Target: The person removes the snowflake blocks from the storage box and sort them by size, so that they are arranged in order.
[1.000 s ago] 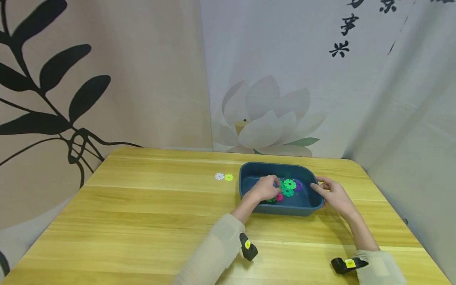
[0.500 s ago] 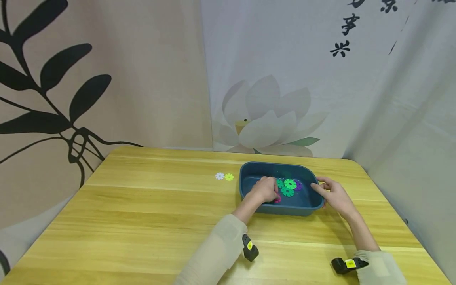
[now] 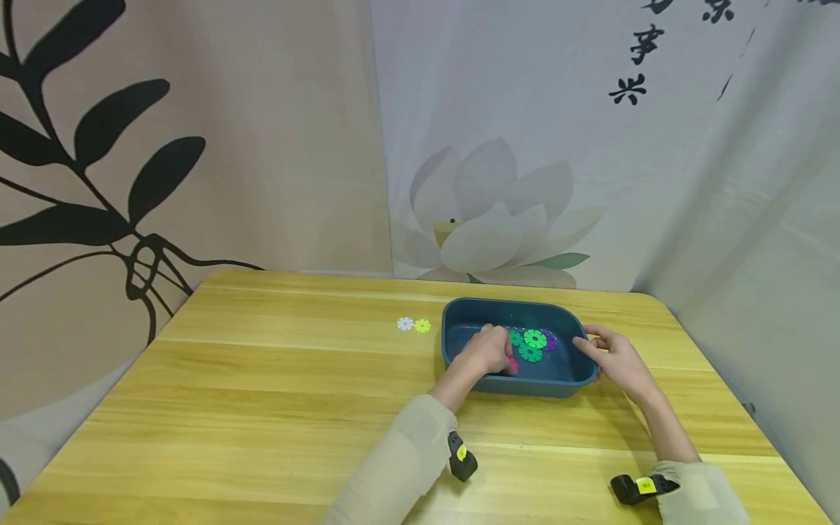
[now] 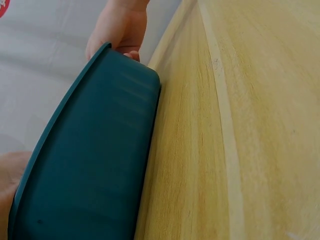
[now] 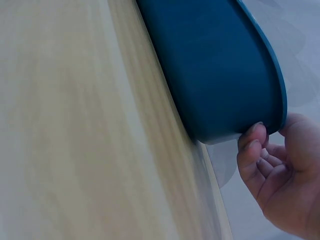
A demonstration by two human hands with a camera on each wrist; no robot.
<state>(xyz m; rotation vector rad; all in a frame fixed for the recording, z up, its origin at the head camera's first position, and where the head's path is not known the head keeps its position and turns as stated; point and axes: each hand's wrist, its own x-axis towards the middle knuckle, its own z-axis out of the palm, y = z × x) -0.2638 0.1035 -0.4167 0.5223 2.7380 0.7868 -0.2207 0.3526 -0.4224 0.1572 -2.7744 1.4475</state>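
White and yellow plastic flower discs (image 3: 422, 326) lying out left; green, pink, purple ones (image 3: 530, 354) remaining in blue oblong tub (image 3: 525, 389), right hand (image 3: 615, 359) pinching it, curled left hand (image 3: 488, 349) reaching inside, hold unclear.

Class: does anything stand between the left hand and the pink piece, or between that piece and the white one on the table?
Nothing visible separates the left hand from the pink piece it partly covers. Toward the white piece, the hand itself, the left wall of the blue bin and the yellow piece lie between.
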